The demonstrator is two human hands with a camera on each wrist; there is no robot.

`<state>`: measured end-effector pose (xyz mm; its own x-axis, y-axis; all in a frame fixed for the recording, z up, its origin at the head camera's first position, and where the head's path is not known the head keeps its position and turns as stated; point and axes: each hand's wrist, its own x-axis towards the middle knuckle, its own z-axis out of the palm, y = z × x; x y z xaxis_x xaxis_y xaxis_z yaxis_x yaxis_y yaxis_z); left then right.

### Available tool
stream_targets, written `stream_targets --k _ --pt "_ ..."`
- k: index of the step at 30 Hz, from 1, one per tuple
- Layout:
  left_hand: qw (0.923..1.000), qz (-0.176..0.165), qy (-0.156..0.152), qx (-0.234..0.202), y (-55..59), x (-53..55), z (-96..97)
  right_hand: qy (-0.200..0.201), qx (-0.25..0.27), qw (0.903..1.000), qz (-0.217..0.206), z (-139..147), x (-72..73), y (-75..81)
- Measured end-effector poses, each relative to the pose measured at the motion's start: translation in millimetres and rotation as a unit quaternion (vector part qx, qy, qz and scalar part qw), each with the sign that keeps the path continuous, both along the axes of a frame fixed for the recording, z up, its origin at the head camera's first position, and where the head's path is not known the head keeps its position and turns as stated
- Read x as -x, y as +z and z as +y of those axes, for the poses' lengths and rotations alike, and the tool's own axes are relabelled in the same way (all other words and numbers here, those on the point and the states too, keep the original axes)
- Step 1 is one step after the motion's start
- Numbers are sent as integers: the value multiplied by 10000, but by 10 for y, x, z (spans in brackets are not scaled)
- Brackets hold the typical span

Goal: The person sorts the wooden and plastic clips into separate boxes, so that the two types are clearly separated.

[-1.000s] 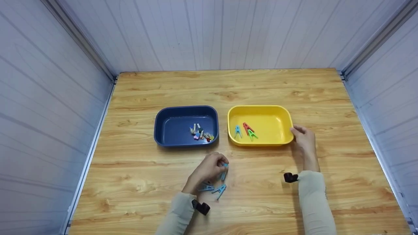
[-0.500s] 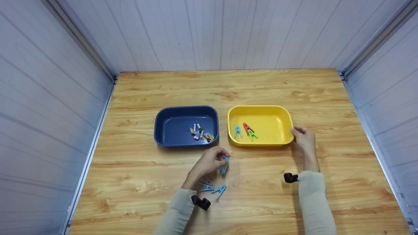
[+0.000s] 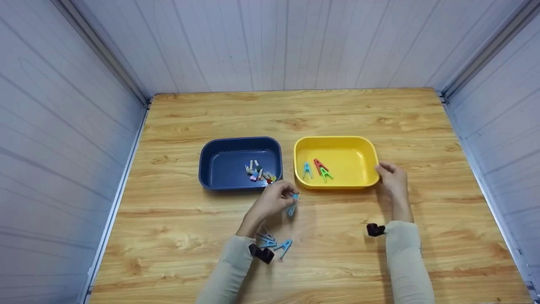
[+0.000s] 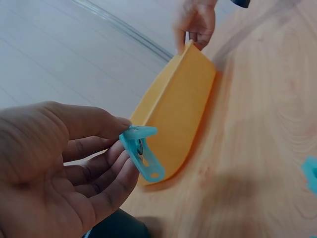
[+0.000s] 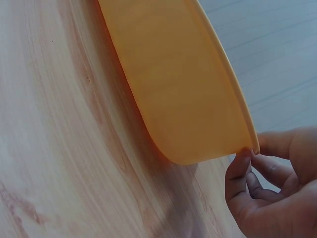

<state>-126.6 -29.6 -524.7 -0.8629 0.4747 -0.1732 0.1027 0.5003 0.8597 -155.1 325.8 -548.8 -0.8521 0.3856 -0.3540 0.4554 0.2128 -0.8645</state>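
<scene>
My left hand (image 3: 275, 198) pinches a light blue clothespin (image 4: 143, 153) between thumb and fingers, above the table just in front of the two bins. At the right end of the yellow bin (image 3: 358, 185), my right hand (image 3: 393, 179) pinches the rim between thumb and fingers. Inside that bin lie a blue clothespin (image 3: 307, 169), a red clothespin (image 3: 319, 164) and a green clothespin (image 3: 325, 174). Below my left hand, several blue clothespins (image 3: 284, 245) lie on the wooden table, partly covered by the wrist.
To the left of the yellow bin stands a dark blue bin (image 3: 223, 185) with several tiny decorated clips (image 3: 254, 169) in its right half. Pale panel walls (image 3: 270, 46) enclose the table (image 3: 177, 261) at the back and both sides.
My left hand has carried the blue clothespin up and away from the loose ones, toward the gap between the bins. My right hand has stayed at the yellow rim.
</scene>
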Motion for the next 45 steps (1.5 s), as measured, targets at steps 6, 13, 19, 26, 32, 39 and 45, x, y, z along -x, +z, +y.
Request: stream_targets --k 6,13,19,26,32,39,45 --pt "9999 -65 107 -28 113 72 85 41 -24 10000 -16 -1 -1 6" --pt "9996 193 151 -138 221 195 211 67 90 9999 -6 1 -9 18" --pt "9982 524 223 -178 293 296 314 -31 253 9997 -27 1 -14 24" --pt "9984 479 296 -84 335 427 406 -100 198 9997 -42 2 -1 8" --pt "9986 301 440 -30 302 492 440 -121 131 9998 41 -2 1 -9" --pt "9982 66 589 12 287 562 493 -51 -61 10000 51 -7 8 -3" --pt "9987 116 494 28 272 591 562 -161 147 9997 118 1 -9 -4"
